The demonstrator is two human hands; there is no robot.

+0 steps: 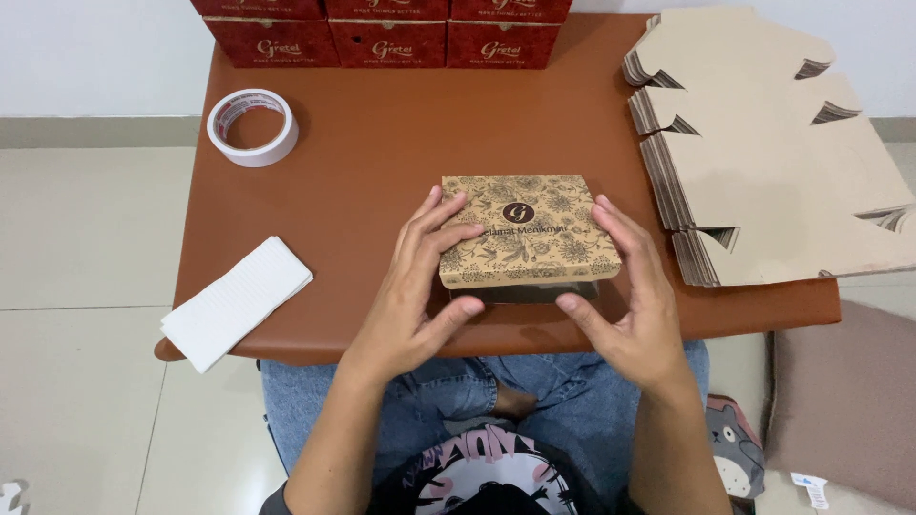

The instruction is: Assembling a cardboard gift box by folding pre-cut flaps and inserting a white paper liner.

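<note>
1. head view: a flat kraft box with a flower print (528, 229) sits at the centre of the frame on the brown table (382, 172).
2. the left hand (420, 286) holds the left edge of the box, fingers on the lid and thumb at the front.
3. the right hand (630, 296) holds the right edge in the same way.
4. upper left lies a tape roll (252, 127); lower left a stack of white paper (236, 301).
5. at the right is a pile of flat cardboard blanks (773, 162); at the top, red boxes (386, 29).
</note>
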